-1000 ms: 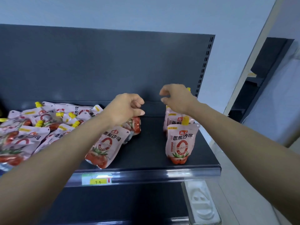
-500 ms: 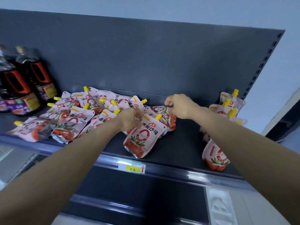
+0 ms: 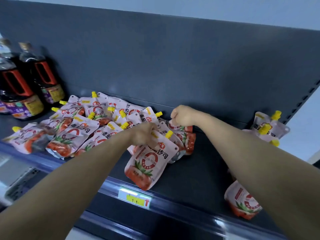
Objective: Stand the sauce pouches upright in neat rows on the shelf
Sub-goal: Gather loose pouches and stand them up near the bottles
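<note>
A jumbled pile of pink tomato sauce pouches (image 3: 76, 134) with yellow caps lies flat on the dark shelf (image 3: 194, 181). My left hand (image 3: 143, 134) grips the top of one pouch (image 3: 149, 163) at the pile's right end. My right hand (image 3: 183, 116) is closed on the top of another pouch (image 3: 187, 137) just behind it. At the far right, a short row of pouches (image 3: 266, 127) stands upright, and its front pouch (image 3: 242, 203) is partly hidden by my right forearm.
Two large dark sauce bottles (image 3: 22, 90) with red handles stand at the shelf's left end. A price tag (image 3: 136, 198) sits on the front rail. The dark back panel (image 3: 173, 66) rises behind, with a slotted upright (image 3: 301, 101) at the right.
The view has swung left from the upright row to the pile. Both hands have come down onto pouches at the pile's right end and closed on them.
</note>
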Demonstrator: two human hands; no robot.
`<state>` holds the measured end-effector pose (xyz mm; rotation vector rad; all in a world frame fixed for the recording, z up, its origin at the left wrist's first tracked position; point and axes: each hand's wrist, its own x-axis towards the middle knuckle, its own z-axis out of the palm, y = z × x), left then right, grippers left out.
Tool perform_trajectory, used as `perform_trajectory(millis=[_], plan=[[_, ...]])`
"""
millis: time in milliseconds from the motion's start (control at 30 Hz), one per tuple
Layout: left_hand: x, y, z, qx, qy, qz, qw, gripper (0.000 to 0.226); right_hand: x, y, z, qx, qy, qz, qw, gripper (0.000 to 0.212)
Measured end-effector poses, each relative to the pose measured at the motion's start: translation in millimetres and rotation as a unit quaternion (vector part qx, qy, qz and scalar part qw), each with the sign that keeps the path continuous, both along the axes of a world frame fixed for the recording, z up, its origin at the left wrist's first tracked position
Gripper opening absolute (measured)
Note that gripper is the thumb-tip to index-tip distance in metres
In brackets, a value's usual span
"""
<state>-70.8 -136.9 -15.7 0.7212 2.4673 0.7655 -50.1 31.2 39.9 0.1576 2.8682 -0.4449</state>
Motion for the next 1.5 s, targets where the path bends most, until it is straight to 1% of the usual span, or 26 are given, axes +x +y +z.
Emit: perform_trajectory(millis=[33,100,133,233,300,333,367,400,500,533,600,667,733,800,833,900,967,1000,1033,1067,1100,1133,1167,1300,1433,1500], plan=[[-2,-5,1,0.022,-0.010,0.013,1.000,0.047,-5,-2,-3,-0.004,-0.013,0.005,1.000,0.030],[-5,-18,5,0.034,0.000,0.034,0.999,0.022,-15,-6,-14,0.013,-0.035,0.019,0.999,0.029],[-5,-26,7,0.034,0.012,0.051,0.998,0.018,-19,-9,-19,0.019,-0.041,0.020,0.999,0.028],[-1,-51,14,0.057,0.025,0.107,0.992,0.021,-32,-17,-36,-0.014,-0.055,0.010,0.998,0.016],[2,-65,16,0.077,0.031,0.137,0.987,0.021,-37,-25,-42,-0.042,-0.046,-0.013,0.998,0.008],[3,-70,16,0.080,0.040,0.147,0.985,0.022,-39,-29,-44,-0.052,-0.043,-0.035,0.997,0.010],[4,-75,16,0.084,0.049,0.153,0.983,0.025,-41,-31,-47,-0.061,-0.041,-0.061,0.995,0.017],[4,-79,15,0.087,0.058,0.159,0.982,0.026,-42,-35,-48,-0.055,-0.040,-0.083,0.994,0.018],[4,-90,14,0.111,0.056,0.170,0.978,0.027,-42,-42,-47,-0.005,-0.038,-0.112,0.993,0.019],[3,-93,14,0.119,0.048,0.168,0.977,0.025,-39,-42,-45,0.014,-0.032,-0.118,0.992,0.025],[1,-95,16,0.121,0.038,0.150,0.981,0.025,-30,-40,-38,0.041,-0.020,-0.135,0.990,0.034],[1,-93,22,0.110,0.039,0.118,0.986,0.021,-18,-32,-28,0.054,-0.018,-0.145,0.988,0.036],[-2,-87,27,0.099,0.039,0.091,0.990,0.023,1,-28,-11,0.065,-0.039,-0.133,0.988,0.037],[2,-78,34,0.108,0.029,0.063,0.992,0.016,20,-22,5,0.103,-0.022,-0.134,0.985,0.041],[6,-71,38,0.116,0.026,0.046,0.992,0.014,31,-21,14,0.104,-0.023,-0.130,0.986,0.042],[15,-58,43,0.134,0.036,0.014,0.990,0.009,50,-14,27,0.087,-0.033,-0.149,0.984,0.039],[24,-46,45,0.154,0.057,-0.013,0.986,0.007,71,-8,36,0.076,-0.043,-0.155,0.984,0.033],[27,-41,45,0.161,0.067,-0.025,0.984,0.007,79,-5,37,0.057,-0.038,-0.171,0.983,0.024],[29,-37,43,0.170,0.071,-0.032,0.982,0.006,87,-3,39,0.034,-0.022,-0.195,0.980,0.011],[32,-33,41,0.181,0.072,-0.036,0.980,0.006,95,-1,39,0.036,-0.012,-0.203,0.978,0.012],[37,-30,39,0.188,0.070,-0.037,0.979,0.006,101,2,40,0.019,0.010,-0.227,0.974,0.024],[41,-27,38,0.191,0.069,-0.037,0.978,0.007,107,4,40,0.005,0.019,-0.241,0.970,0.032],[45,-24,36,0.194,0.065,-0.038,0.978,0.007,112,5,40,-0.001,0.018,-0.248,0.969,0.035],[57,-16,35,0.207,0.045,-0.056,0.976,0.003,125,0,41,-0.001,0.016,-0.249,0.968,0.034],[69,-9,35,0.209,0.029,-0.074,0.975,0.006,130,-2,42,0.000,0.011,-0.239,0.971,0.035],[74,-7,36,0.209,0.023,-0.086,0.974,0.004,130,-4,46,0.018,-0.003,-0.227,0.974,0.033]])
